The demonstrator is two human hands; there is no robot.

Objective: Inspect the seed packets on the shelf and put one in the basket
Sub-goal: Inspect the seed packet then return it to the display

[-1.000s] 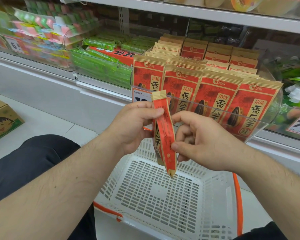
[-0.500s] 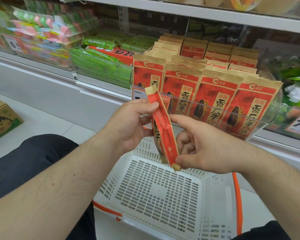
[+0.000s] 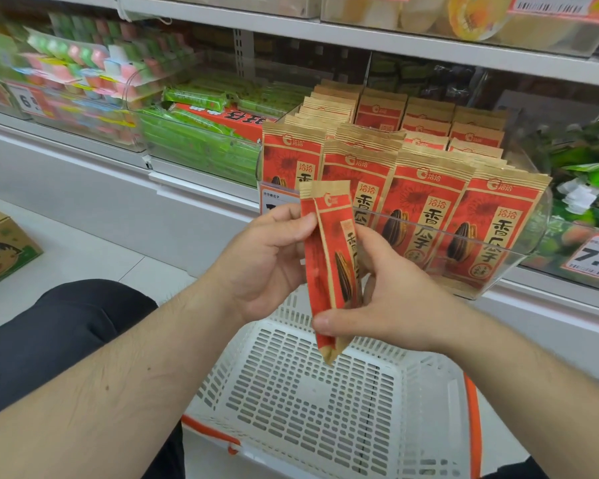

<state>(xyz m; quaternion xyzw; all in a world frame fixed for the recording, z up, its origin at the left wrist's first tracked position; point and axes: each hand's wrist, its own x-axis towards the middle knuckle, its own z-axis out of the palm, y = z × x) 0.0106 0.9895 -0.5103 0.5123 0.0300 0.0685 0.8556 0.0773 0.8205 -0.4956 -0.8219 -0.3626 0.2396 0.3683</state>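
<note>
Above the white basket (image 3: pixel 308 392), you've got one red seed packet (image 3: pixel 329 267) held upright between both hands. Your left hand (image 3: pixel 267 264) pinches its upper left edge; your right hand (image 3: pixel 391 295) pinches the lower end, thumb in front. Remaining seed packets (image 3: pixel 429 202) stand in the clear shelf bin (image 3: pixel 519 257) just behind.
</note>
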